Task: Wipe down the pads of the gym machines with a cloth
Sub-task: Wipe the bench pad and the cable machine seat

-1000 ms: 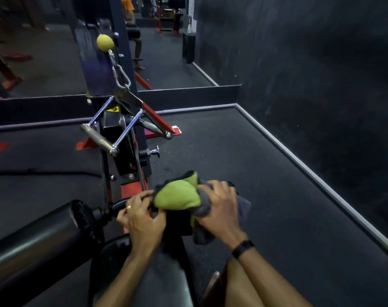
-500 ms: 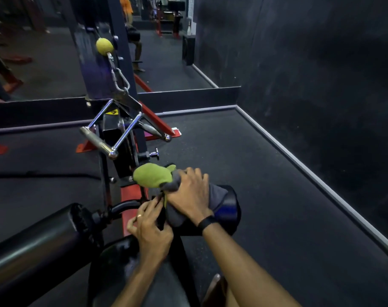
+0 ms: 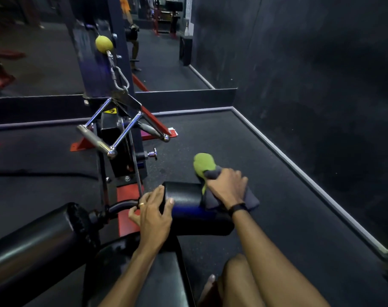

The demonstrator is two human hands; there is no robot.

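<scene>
chrome V-handle [image 3: 122,131] on carabiner [image 3: 120,78], yellow ball stopper [image 3: 103,43], wall mirror [image 3: 44,52]

A gym: cable machine handle [image 3: 122,131], roller pads [image 3: 195,209], rubber floor [image 3: 266,218].

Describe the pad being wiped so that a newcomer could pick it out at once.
Start at the chrome V-shaped cable handle on the dark machine post. Below it, two black cylindrical roller pads flank the frame. It is the right black roller pad, the one under the green and grey cloth.
</scene>
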